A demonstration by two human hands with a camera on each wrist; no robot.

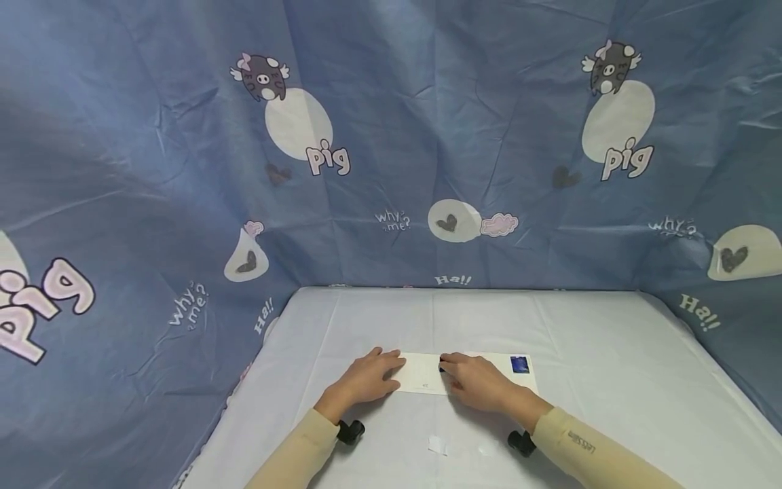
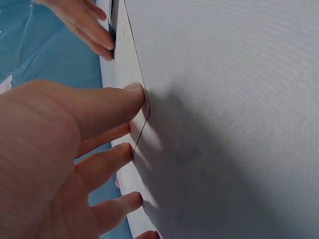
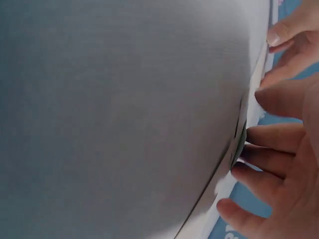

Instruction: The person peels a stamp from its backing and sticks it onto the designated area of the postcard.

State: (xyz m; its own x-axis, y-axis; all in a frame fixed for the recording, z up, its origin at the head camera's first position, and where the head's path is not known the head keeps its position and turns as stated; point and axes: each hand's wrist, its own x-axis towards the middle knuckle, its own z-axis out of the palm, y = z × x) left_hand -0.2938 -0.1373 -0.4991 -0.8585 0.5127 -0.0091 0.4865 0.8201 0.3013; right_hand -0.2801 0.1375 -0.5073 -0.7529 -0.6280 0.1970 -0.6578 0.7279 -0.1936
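A long white paper (image 1: 421, 372), like an envelope or card, lies flat on the table. A small dark blue picture, like a stamp (image 1: 520, 365), is at its upper right. My left hand (image 1: 368, 377) rests at the paper's left end, with the thumb (image 2: 130, 99) on one corner and the other fingers spread along the edge. My right hand (image 1: 479, 382) lies over the middle of the paper. Its fingertips press on a small dark flat piece (image 3: 240, 142), mostly covered by the fingers, so I cannot tell its kind.
Nearer to me on the white-covered table (image 1: 599, 360) lie a small square white scrap (image 1: 436, 445) and a fainter one (image 1: 483, 451). A blue printed cloth (image 1: 391, 136) hangs behind the table and along its sides. Each wrist wears a black camera.
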